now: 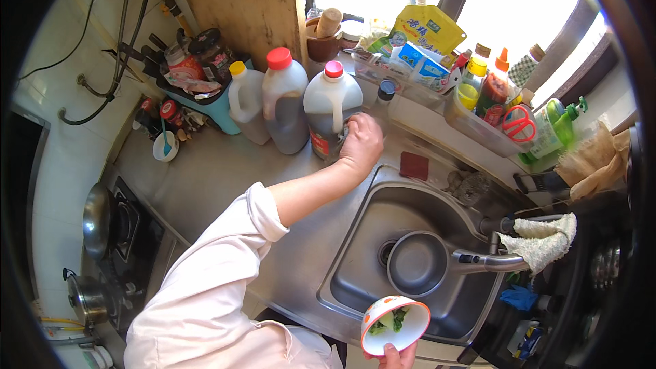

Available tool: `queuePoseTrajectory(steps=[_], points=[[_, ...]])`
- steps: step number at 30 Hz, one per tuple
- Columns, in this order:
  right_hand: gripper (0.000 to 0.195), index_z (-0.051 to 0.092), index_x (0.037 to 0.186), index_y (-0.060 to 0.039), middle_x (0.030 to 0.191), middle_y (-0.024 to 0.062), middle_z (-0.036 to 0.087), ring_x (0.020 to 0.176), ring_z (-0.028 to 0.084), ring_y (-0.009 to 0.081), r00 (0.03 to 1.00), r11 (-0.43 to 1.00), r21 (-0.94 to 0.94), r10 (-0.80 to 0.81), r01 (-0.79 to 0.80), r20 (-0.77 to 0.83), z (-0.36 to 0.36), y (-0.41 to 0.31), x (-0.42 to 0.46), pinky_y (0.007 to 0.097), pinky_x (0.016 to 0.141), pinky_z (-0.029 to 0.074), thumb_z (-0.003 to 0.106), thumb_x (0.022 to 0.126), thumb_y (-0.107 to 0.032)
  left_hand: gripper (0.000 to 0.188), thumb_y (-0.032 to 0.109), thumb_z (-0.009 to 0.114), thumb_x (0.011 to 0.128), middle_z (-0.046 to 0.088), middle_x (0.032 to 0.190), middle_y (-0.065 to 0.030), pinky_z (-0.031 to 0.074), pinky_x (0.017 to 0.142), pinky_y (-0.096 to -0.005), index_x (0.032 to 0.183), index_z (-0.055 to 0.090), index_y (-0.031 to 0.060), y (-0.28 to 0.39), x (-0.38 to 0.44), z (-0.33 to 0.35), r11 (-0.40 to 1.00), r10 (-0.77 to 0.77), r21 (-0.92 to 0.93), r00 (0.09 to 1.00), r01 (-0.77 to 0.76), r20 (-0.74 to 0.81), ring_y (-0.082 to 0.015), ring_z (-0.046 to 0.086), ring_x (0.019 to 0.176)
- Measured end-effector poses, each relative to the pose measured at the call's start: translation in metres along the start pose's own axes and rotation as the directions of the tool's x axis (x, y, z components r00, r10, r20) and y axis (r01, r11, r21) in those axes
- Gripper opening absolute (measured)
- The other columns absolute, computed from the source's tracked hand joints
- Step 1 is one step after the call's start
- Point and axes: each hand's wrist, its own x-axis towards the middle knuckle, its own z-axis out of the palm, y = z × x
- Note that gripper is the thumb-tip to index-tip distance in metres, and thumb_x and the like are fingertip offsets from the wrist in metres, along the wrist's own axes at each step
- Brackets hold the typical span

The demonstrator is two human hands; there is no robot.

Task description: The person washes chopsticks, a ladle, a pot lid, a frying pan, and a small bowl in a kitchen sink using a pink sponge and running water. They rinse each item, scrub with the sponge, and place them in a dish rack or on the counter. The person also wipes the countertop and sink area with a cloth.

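Note:
My left hand reaches across the steel counter [287, 246] to the back, its fingers curled beside a white-handled plastic jug with a red cap [333, 95]. The hand [363, 138] is around something clear or greyish, mostly hidden by the fingers; what it is I cannot tell. A bottle with a dark blue cap [386, 90] stands just behind it. At the bottom, my right hand [397, 357] holds a white bowl with an orange rim [376, 312], tilted, with green leafy vegetable pieces [392, 320] inside. The bowl is over the sink's front edge.
A round metal basin [417, 262] sits in the steel sink [359, 266] under the faucet [492, 262], which has a cloth [543, 241] over it. Two more jugs [284, 102] stand left. Condiment bins [482, 118] line the sill. A wok [98, 220] and pot [87, 300] are far left.

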Motion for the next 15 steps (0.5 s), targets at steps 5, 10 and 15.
queuePoseTrajectory(steps=[5,10,15], points=[[0.058,0.03,0.137,-0.0014,0.119,0.0135,0.051,0.087,0.06,0.0205,0.996,0.999,-0.009,0.042,-0.041,0.072,0.001,0.001,0.0,0.0287,0.062,0.052,0.053,0.085,-0.008,0.005,0.008,0.054,0.073,0.054,0.083,-0.0143,0.045,0.073,-0.0377,0.075,0.056,0.0033,0.0,-0.061,0.015,0.726,0.199,-0.687,0.965,-0.027,0.173,-0.0294,0.053,0.083],[0.056,0.027,0.136,-0.0017,0.119,0.0154,0.05,0.092,0.061,0.0239,0.983,0.999,-0.031,0.021,-0.015,0.184,0.031,-0.002,0.023,0.032,0.063,0.056,0.05,0.085,-0.005,0.023,-0.002,0.058,0.066,0.056,0.094,-0.0222,0.044,0.078,-0.0463,0.089,0.055,-0.0012,-0.006,-0.18,0.021,0.186,0.219,-0.924,0.903,0.334,0.37,-0.0403,0.053,0.089],[0.052,0.026,0.134,0.0022,0.116,0.0159,0.05,0.093,0.061,0.0228,0.896,0.999,-0.045,0.022,-0.003,0.444,0.111,0.005,0.082,0.0311,0.065,0.058,0.046,0.085,-0.001,0.037,0.013,0.069,0.074,0.059,0.104,-0.0196,0.045,0.087,-0.041,0.107,0.056,0.0028,0.003,-0.272,-0.029,-0.363,0.108,-0.824,0.898,0.436,0.427,-0.0376,0.055,0.099]])
